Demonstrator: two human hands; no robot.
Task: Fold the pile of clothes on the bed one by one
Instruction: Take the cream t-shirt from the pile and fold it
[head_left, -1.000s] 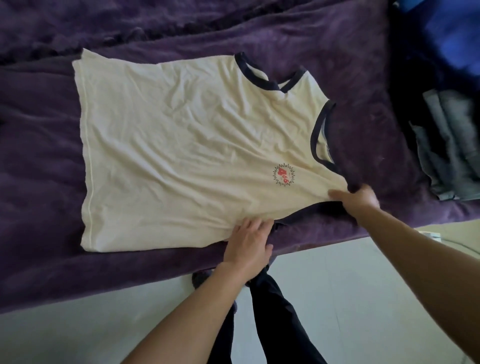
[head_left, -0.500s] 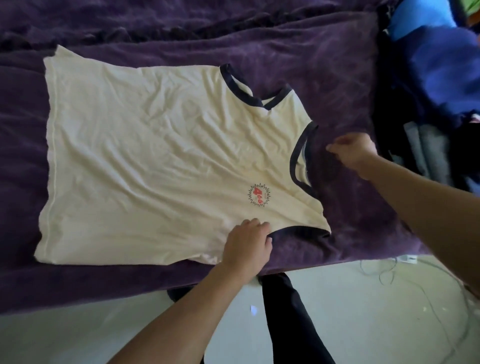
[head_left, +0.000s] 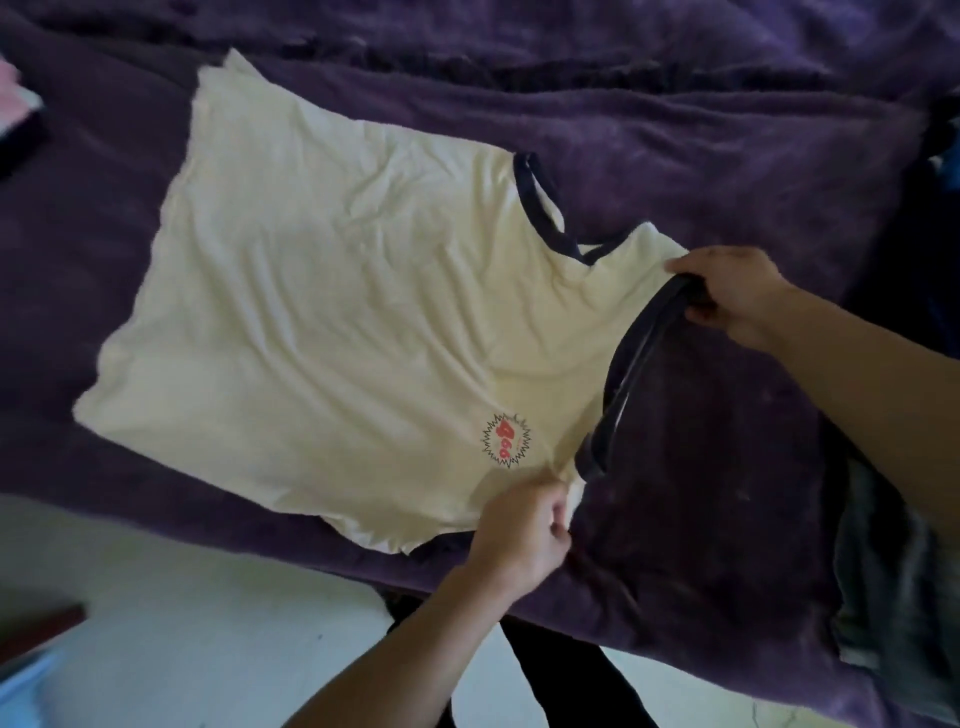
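The right grip (head_left: 737, 296) holds the cream sleeveless shirt (head_left: 337, 322) at the shoulder; the left grip (head_left: 519, 540) pinches its side. Lift both together and fold evenly.

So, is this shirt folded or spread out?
Spread out: the cream sleeveless shirt lies flat on the purple blanket, no fold yet. The right hand pinches its shoulder, the left hand its side edge.

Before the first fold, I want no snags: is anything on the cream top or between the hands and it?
Nothing visible. The left hand pinches the cream top at its near side, the right hand grips its dark-trimmed shoulder; its surface lies bare.
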